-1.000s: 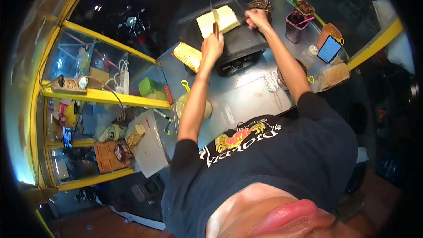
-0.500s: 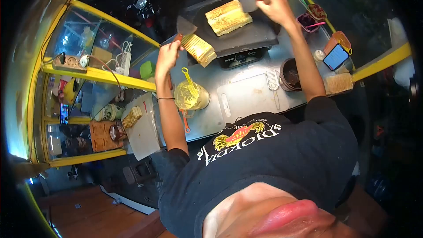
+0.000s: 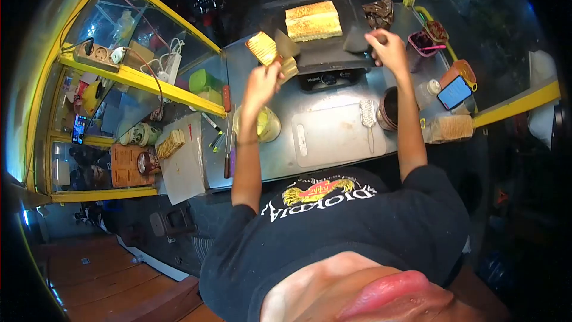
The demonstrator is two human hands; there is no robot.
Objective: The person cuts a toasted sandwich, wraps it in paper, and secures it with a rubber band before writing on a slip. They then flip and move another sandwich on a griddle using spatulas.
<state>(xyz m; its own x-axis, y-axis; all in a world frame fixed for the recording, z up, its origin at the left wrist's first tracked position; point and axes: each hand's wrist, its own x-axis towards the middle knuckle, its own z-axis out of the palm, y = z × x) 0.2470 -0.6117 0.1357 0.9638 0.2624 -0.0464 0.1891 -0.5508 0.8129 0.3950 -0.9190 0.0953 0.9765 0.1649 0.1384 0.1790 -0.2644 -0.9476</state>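
My left hand (image 3: 265,80) is closed round a spatula, its grey blade (image 3: 287,44) on the griddle's left side. Close by lie a browned, ridged bread piece (image 3: 261,47) and a paler piece (image 3: 289,68), partly hidden by the hand. My right hand (image 3: 387,50) grips the handle of a second spatula, whose blade (image 3: 356,40) rests near the griddle's right edge. Between the two blades, toasted bread (image 3: 313,24) sits on the dark griddle (image 3: 326,58), touched by neither hand.
A white cutting board (image 3: 330,137) and a metal grater (image 3: 367,114) lie in front. A yellow-smeared tub (image 3: 269,126) is partly behind my left forearm. To the right are a dark pot (image 3: 389,107), a phone (image 3: 454,92) and packed bread (image 3: 450,128). A yellow-framed glass case (image 3: 161,98) stands left.
The right spatula has come from behind the toasted bread to its right side. The left blade has moved right, toward the bread. The bread pieces by my left hand have shifted, and the view has moved slightly.
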